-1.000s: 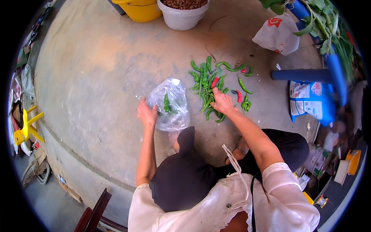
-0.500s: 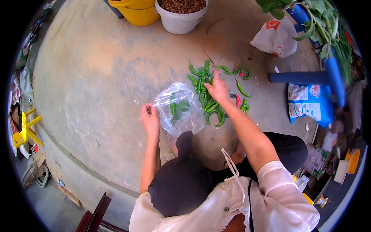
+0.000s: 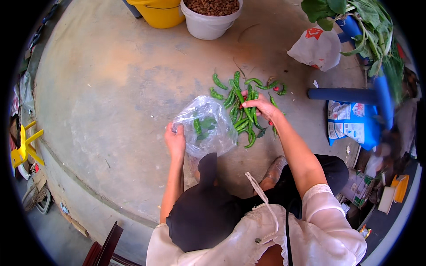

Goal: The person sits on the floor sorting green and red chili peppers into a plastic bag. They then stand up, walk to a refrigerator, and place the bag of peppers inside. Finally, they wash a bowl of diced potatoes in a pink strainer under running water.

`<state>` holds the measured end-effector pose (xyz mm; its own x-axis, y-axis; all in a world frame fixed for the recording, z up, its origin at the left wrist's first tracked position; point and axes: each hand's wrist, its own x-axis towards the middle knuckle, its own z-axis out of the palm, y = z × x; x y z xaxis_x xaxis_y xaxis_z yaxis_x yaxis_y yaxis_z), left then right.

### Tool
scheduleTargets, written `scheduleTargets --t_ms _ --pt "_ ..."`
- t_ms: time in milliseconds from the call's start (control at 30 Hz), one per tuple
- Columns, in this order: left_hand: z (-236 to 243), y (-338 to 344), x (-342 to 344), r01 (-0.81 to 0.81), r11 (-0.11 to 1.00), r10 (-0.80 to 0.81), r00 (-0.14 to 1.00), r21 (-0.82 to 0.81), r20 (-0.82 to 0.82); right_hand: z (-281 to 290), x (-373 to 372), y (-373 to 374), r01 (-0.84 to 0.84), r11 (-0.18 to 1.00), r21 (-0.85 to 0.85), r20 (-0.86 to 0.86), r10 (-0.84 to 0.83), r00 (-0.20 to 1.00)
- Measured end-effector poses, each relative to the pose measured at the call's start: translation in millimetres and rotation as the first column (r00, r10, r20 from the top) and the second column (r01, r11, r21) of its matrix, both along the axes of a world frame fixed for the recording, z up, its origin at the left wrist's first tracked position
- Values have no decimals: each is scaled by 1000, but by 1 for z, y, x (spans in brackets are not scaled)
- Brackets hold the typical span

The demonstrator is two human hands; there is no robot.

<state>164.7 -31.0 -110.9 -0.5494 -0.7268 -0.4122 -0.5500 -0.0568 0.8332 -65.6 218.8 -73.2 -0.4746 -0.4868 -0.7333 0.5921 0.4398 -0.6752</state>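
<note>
My left hand [image 3: 175, 139] pinches the edge of a clear plastic bag [image 3: 217, 133] lying in front of me, with green peppers and dark leaves showing through it. My right hand [image 3: 262, 107], just right of the bag, grips several long green chili peppers [image 3: 238, 92] raised over a loose pile [image 3: 249, 139] of green peppers on the concrete floor. A few red peppers show among them, partly hidden by the hand and the held peppers.
A yellow bucket [image 3: 159, 15] and white bucket of brown pellets [image 3: 207, 26] stand ahead. At right are a white bag [image 3: 313, 51], blue tube frame [image 3: 341, 93], leafy greens [image 3: 372, 31] and blue sack [image 3: 348, 124]. A yellow plastic object [image 3: 24, 146] lies far left.
My right hand has gone from reaching into the pile to holding peppers raised in its fingers. My left hand has taken hold of the bag's edge, and the bag has shifted slightly right.
</note>
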Motion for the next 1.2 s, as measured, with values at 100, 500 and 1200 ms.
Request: scheduleTargets --t_ms 100,500,1200 --pt "17 5 -13 36 999 -34 998 -27 51 19 -5 6 21 995 -94 60 -16 998" --pt "17 1 -21 -119 977 152 972 179 -182 18 61 -84 -671 667 324 -567 705 426" --pt "4 -3 -19 -151 969 179 974 195 -136 -56 -18 27 76 686 723 -600 570 561"
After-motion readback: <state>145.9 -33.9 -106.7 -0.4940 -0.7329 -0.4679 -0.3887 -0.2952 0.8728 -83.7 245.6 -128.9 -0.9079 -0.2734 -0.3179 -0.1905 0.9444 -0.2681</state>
